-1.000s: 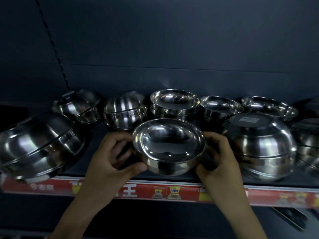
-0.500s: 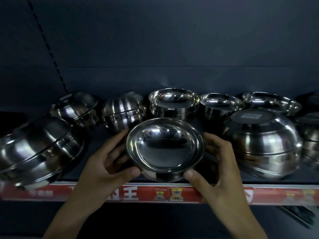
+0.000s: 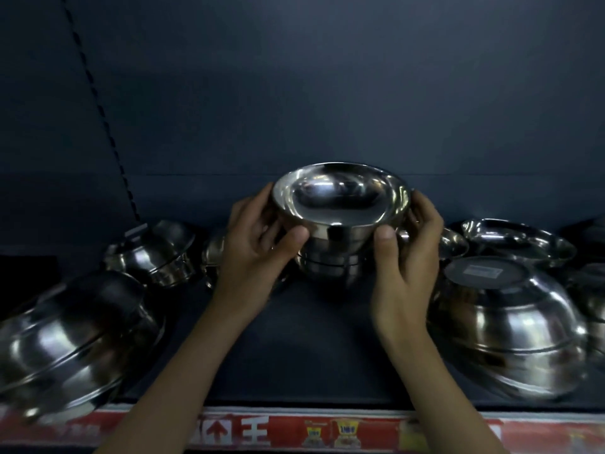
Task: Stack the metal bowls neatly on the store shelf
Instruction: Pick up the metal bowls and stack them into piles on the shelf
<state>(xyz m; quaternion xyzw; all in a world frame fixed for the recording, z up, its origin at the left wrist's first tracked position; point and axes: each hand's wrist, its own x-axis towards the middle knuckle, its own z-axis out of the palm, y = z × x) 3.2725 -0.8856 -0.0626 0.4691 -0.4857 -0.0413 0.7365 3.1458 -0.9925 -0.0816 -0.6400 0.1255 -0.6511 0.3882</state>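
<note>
- I had both hands on one steel bowl [image 3: 340, 204], held mouth-up and tipped a little toward the camera, at the middle back of the shelf [image 3: 294, 355].
- My left hand [image 3: 258, 253] gripped its left side: the thumb [image 3: 296, 235] pressed on the near wall under the rim, and the other fingers curled round the far side, slightly spread.
- My right hand [image 3: 406, 257] mirrored it, with its thumb [image 3: 386, 235] on the near wall and the fingers [image 3: 422, 208] wrapped round the right rim, close together.
- The bowl sat directly over a short stack of like bowls [image 3: 327, 270]. I could not tell whether it rested in that stack or hung just above it.
- To the right, near the front, stood a large upturned bowl stack [image 3: 510, 329] with a pale label [image 3: 483, 272] on its dark base.
- Behind it lay shallow dishes [image 3: 520, 240], mouth-up, and a small bowl [image 3: 453, 244] showed just past my right hand.
- At the left front, a big tilted stack [image 3: 72, 335] leaned on its side; a smaller upturned stack [image 3: 154, 253] sat behind it.
- A red price strip [image 3: 327, 430] ran along the shelf's front edge, its print blurred.
- A slotted upright [image 3: 98, 109] crossed the dark back panel [image 3: 327, 93].
</note>
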